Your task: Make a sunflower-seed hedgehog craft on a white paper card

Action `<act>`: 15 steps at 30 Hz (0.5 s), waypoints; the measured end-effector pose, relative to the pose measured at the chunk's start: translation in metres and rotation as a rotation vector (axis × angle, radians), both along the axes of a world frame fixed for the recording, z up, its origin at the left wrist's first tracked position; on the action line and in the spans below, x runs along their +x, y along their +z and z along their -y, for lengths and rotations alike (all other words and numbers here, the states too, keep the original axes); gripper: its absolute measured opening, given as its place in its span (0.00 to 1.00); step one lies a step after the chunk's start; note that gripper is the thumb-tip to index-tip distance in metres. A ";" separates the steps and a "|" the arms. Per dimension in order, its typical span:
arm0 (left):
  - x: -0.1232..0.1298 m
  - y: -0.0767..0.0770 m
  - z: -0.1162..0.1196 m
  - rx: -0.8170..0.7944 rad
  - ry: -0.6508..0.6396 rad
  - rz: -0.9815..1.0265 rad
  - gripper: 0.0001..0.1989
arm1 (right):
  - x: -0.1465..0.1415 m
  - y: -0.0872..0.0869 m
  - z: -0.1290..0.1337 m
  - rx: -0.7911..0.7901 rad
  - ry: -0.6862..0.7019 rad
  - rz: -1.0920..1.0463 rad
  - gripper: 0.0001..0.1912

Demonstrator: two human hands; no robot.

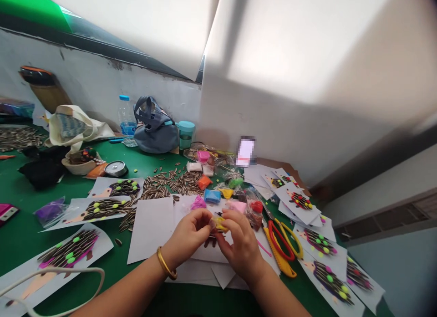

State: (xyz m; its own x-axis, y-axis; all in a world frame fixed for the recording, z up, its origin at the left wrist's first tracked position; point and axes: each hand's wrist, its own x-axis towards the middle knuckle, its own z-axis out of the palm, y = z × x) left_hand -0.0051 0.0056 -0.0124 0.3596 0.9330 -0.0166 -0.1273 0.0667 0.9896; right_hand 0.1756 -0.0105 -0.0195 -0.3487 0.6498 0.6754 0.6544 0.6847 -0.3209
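Observation:
My left hand [191, 230], with a gold bangle at its wrist, and my right hand [242, 237] meet over white paper [150, 235]. Between their fingertips they pinch a small clear packet of yellow clay [219, 224]. Partly hidden beneath is a sheet with dark seeds on it. Just beyond my fingers lie a blue clay packet [212, 196], a magenta clay lump [198, 202], a pale pink packet [237, 207] and a red one [256, 207].
Sunflower seeds [160, 185] are heaped behind the paper. Scissors with red and yellow handles [282, 244] lie to the right, near several seed-decorated hedgehog pictures [321, 242]. More pictures [70, 248], a white cable [99, 273] and bags [157, 130] are left. A phone [246, 152] leans at the wall.

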 end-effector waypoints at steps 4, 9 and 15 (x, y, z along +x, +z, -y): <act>-0.001 0.001 0.002 0.000 -0.019 0.001 0.11 | 0.007 -0.005 -0.003 -0.104 -0.010 0.025 0.22; -0.003 -0.003 -0.001 0.030 0.048 -0.114 0.13 | 0.015 -0.001 -0.004 -0.135 0.017 0.011 0.17; -0.001 -0.001 -0.001 0.026 0.185 -0.154 0.10 | 0.014 0.001 -0.002 -0.240 0.045 -0.016 0.16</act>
